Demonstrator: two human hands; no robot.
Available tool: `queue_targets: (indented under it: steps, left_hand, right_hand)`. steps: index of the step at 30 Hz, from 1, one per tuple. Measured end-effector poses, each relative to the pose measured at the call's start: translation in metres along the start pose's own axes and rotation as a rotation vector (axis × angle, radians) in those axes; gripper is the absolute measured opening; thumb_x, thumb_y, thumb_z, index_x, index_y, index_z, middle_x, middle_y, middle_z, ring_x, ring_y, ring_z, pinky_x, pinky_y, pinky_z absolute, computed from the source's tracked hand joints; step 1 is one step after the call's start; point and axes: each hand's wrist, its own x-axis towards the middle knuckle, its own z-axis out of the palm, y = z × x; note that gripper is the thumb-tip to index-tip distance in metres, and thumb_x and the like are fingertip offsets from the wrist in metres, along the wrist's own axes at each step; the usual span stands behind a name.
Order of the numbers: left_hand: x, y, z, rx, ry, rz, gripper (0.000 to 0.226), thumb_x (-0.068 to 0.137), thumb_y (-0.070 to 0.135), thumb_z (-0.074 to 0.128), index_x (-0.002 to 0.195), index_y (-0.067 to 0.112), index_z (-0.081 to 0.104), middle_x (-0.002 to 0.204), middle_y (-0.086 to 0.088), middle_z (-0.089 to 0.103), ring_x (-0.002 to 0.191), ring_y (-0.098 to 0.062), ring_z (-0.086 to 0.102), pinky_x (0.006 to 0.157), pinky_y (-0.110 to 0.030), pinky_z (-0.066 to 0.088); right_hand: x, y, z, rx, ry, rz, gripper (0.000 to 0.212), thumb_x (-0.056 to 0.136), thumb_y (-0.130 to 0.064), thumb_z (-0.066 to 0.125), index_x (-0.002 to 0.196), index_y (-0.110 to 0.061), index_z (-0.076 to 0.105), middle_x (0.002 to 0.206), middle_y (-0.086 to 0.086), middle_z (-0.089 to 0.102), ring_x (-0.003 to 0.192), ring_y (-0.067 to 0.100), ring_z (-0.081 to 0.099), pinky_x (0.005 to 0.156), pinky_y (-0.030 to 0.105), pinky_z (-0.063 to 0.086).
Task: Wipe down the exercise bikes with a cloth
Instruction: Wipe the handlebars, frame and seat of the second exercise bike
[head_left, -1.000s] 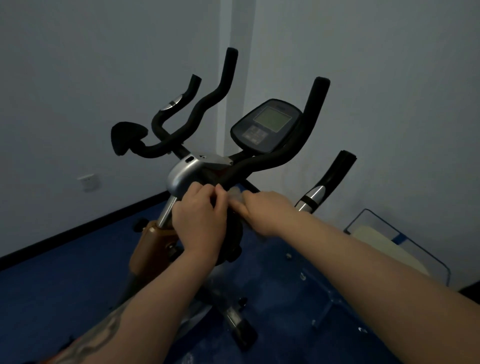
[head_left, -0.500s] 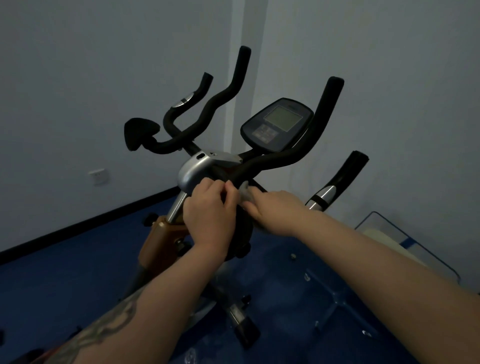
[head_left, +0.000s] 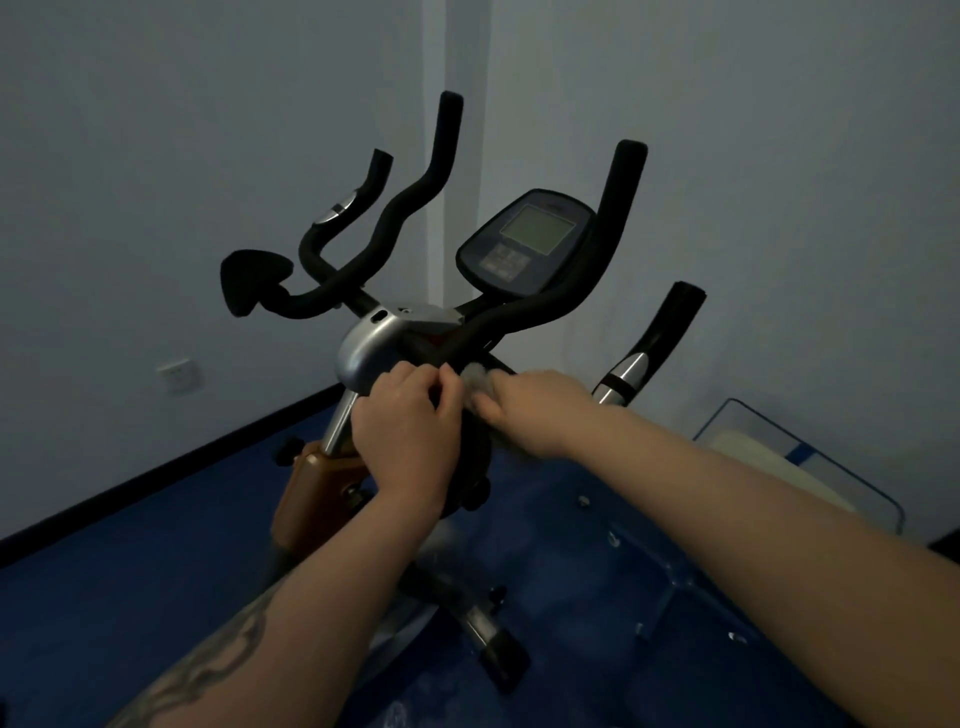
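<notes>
Looking down thru the head cam, I see an exercise bike (head_left: 395, 343) standing in a room corner on blue floor (head_left: 130, 587). My left hand (head_left: 405, 431) sits w/ fingers curled, clenched round the bike's stem just under the silver handlebar clamp (head_left: 363, 348); exactly what part it holds is hidden by the hand itself. My right hand (head_left: 540, 410) is just beside it, nearly touching, fingers curled on a pale grey cloth (head_left: 477, 378), grasping it; only a small bunched bit shows at the fingertips, pressed vs. the black handlebar (head_left: 498, 322) where the bars cross at the clamp. The right hand is a bit blurred. Above, the console (head_left: 524, 244) w/ its greenish screen tilts toward me, between the upright bar ends. A silver-banded side grip (head_left: 649, 348) sticks up right of my right hand. Orange-brown frame section (head_left: 317, 483) shows below the left hand, a foot bar (head_left: 488, 639) lower down. Wall socket (head_left: 179, 375) on the left wall, near the black skirting. Far right, a clear panel w/ blue tape (head_left: 810, 457) sits on the floor vs. the wall. Left forearm has a tattoo (head_left: 208, 670).
</notes>
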Motion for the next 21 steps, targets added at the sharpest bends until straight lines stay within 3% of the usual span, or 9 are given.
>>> queue_targets:
  steps: [2,4,7,10,13,17,21]
  left_hand:
    - [0.001,0.000,0.000,0.000,-0.009,-0.002,0.034,0.091,0.030,0.046,0.058,0.025,0.039,0.058,0.013,0.029,0.051,-0.010,0.033,0.055,-0.028,0.023]
    - [0.001,0.000,0.001,0.003,-0.008,0.000,0.034,0.091,0.032,0.045,0.057,0.025,0.040,0.058,0.012,0.032,0.050,-0.010,0.034,0.053,-0.029,0.025]
    - [0.003,0.000,0.002,0.015,-0.013,0.012,0.032,0.090,0.030,0.047,0.059,0.027,0.041,0.059,0.012,0.034,0.051,-0.011,0.037,0.051,-0.031,0.030]
    - [0.002,0.000,0.002,0.019,-0.022,0.022,0.032,0.090,0.030,0.047,0.060,0.027,0.040,0.060,0.012,0.034,0.052,-0.010,0.036,0.053,-0.030,0.028]
    - [0.000,0.000,0.000,0.016,-0.032,0.011,0.032,0.090,0.029,0.049,0.060,0.027,0.041,0.060,0.012,0.034,0.051,-0.009,0.035,0.056,-0.028,0.025]
    - [0.001,-0.001,-0.001,0.004,-0.037,-0.009,0.034,0.090,0.033,0.045,0.057,0.023,0.046,0.059,0.010,0.038,0.050,-0.011,0.037,0.053,-0.030,0.030]
    - [0.003,0.001,0.002,0.039,-0.039,-0.020,0.034,0.089,0.032,0.048,0.056,0.023,0.050,0.059,0.010,0.040,0.050,-0.010,0.038,0.052,-0.034,0.037]
  right_hand:
    - [-0.017,0.009,0.000,-0.043,-0.003,-0.047,0.045,0.100,-0.049,0.029,0.119,-0.011,0.047,0.100,0.014,0.063,0.077,0.028,0.053,0.063,0.033,0.033]
    - [-0.021,0.014,-0.002,-0.082,-0.032,-0.084,0.045,0.100,-0.049,0.030,0.113,-0.011,0.049,0.094,0.012,0.062,0.070,0.022,0.046,0.063,0.033,0.033]
    - [0.001,0.005,-0.010,-0.112,-0.104,-0.087,0.036,0.103,-0.037,0.033,0.120,-0.009,0.046,0.103,0.012,0.057,0.085,0.028,0.054,0.073,0.038,0.046]
    - [0.014,-0.006,-0.010,-0.023,-0.113,-0.076,0.035,0.102,-0.027,0.039,0.132,-0.010,0.040,0.118,0.017,0.054,0.102,0.034,0.056,0.086,0.044,0.049]
    - [0.000,-0.003,-0.007,-0.027,-0.039,-0.009,0.040,0.103,-0.040,0.031,0.120,-0.009,0.048,0.111,0.017,0.059,0.087,0.028,0.055,0.072,0.038,0.045]
    - [-0.025,0.006,-0.004,-0.186,-0.014,-0.048,0.046,0.101,-0.049,0.027,0.108,-0.010,0.049,0.096,0.012,0.063,0.060,0.017,0.037,0.050,0.032,0.024]
    - [-0.006,-0.002,-0.001,-0.258,0.011,-0.039,0.039,0.103,-0.042,0.028,0.117,-0.010,0.044,0.103,0.011,0.058,0.070,0.023,0.044,0.050,0.032,0.025]
